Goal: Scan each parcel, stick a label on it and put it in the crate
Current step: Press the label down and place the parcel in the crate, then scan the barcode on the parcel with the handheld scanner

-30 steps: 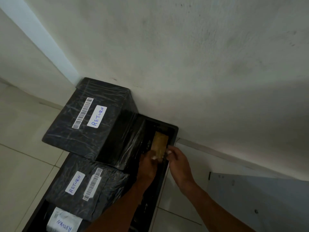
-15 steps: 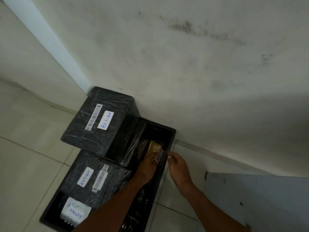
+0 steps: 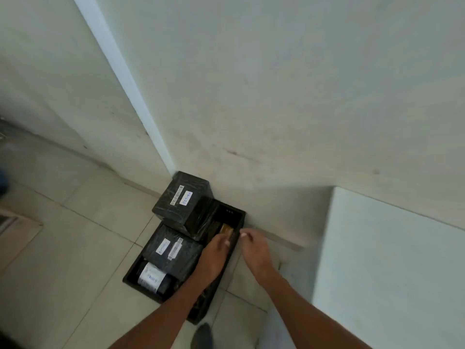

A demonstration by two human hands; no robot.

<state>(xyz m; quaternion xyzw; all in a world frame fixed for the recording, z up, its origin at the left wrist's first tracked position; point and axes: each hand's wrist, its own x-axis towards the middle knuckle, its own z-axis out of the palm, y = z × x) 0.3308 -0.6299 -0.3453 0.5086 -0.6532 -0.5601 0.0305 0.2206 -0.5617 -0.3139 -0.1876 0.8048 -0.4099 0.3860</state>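
Note:
A black crate (image 3: 239, 215) stands on the tiled floor against the wall. It holds a large black-wrapped parcel (image 3: 198, 217) with a barcode and a "RETURN" label, a second black parcel (image 3: 186, 258) with the same kind of stickers, and a dark roll with a white label (image 3: 152, 277). A small brown parcel (image 3: 225, 229) lies in the crate's far right part. My left hand (image 3: 214, 255) hovers just over it with relaxed fingers and holds nothing. To the right, over the crate's rim, my right hand (image 3: 254, 250) is loosely curled and empty.
A white wall corner rises right behind the crate. A pale flat surface (image 3: 390, 260) fills the right side. My shoe (image 3: 202, 336) is near the crate's front corner. A cardboard edge (image 3: 17, 227) lies on the floor at far left.
Both hands have let go of the brown parcel, which now lies in the crate. The view has pulled up and back from the crate.

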